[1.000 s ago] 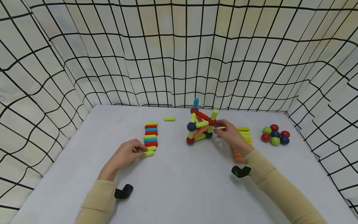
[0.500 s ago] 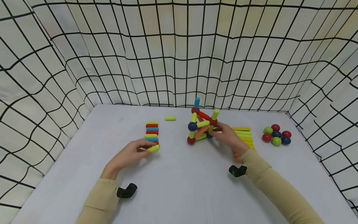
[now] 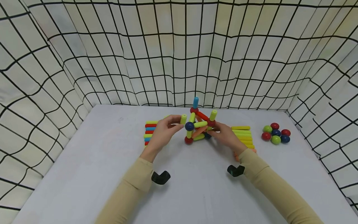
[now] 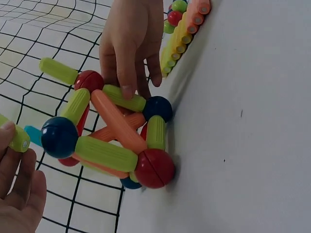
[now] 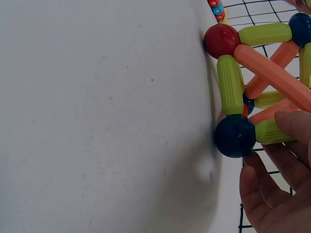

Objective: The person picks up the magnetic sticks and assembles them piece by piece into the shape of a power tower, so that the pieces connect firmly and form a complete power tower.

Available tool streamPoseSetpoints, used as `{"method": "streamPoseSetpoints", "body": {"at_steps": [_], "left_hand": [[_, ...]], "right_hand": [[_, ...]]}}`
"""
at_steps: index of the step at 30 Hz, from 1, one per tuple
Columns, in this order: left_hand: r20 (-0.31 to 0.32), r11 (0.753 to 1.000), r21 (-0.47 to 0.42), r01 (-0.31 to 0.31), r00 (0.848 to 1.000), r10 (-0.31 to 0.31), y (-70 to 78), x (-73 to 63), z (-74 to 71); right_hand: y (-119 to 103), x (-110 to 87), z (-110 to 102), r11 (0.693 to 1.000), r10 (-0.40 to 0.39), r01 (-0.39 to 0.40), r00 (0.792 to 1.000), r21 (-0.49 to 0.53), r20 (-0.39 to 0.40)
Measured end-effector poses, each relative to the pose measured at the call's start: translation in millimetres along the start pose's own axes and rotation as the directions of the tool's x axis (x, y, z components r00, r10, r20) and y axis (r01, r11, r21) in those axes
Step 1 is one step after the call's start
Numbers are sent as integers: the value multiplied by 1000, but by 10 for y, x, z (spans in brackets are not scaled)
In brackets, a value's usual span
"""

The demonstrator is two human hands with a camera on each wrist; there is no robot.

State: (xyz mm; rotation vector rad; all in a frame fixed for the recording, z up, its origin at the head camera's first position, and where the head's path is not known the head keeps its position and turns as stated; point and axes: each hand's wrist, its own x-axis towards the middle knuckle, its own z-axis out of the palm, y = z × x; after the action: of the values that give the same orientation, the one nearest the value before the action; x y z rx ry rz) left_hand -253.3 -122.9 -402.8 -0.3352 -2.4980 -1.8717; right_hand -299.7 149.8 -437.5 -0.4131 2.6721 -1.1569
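My left hand (image 3: 165, 130) pinches a lime green magnetic stick (image 3: 183, 119) between thumb and fingers, tilted upward. It is just left of a navy ball (image 3: 189, 126) on a ball-and-stick frame, whose coral diagonal stick (image 4: 116, 121) crosses one side. At the frame's right side, my right hand (image 3: 225, 137) grips a green upright stick (image 4: 125, 98) between a red ball (image 4: 89, 80) and a lower navy ball (image 5: 234, 136). From the frame's upper balls rise a blue stick (image 3: 195, 102) and several green ones. Part of the held upright is hidden by my fingers.
Behind my left hand lies a column of green, red and blue sticks (image 3: 151, 128), partly covered. Right of the frame are yellow-green sticks (image 3: 242, 134) and coral sticks (image 3: 236, 155). Loose balls (image 3: 275, 133) cluster farther right. Black netting (image 3: 173, 62) surrounds the table's back and sides.
My left hand has lifted a green stick from the near end of the left column and carried it right to the frame. My right hand has shifted slightly left, onto the frame's upright.
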Motion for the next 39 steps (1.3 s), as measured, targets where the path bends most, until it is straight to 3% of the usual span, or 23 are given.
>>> {"method": "streamPoseSetpoints", "body": {"at_steps": [4,9,17,30,39], "left_hand": [[8,1000,-10,14,1000,-14,28,130,153],[21,999,-38,20,1000,-19,12,190,240],[12,999,-47,-7,1000,8,4,181,269],[-20,998,27,-63,998,63,1,137,354],[23,995,26,-99,995,98,16,106,328]], "right_hand": [[-9,8,2,1000,3,-3,1000,-12,-4],[-14,0,1,1000,1,-2,1000,-13,-11],[-15,7,-2,1000,-20,20,1000,-24,-10],[-8,43,-30,1000,-23,23,1000,-14,-2],[9,31,-52,1000,-15,15,1000,-21,-4]]}}
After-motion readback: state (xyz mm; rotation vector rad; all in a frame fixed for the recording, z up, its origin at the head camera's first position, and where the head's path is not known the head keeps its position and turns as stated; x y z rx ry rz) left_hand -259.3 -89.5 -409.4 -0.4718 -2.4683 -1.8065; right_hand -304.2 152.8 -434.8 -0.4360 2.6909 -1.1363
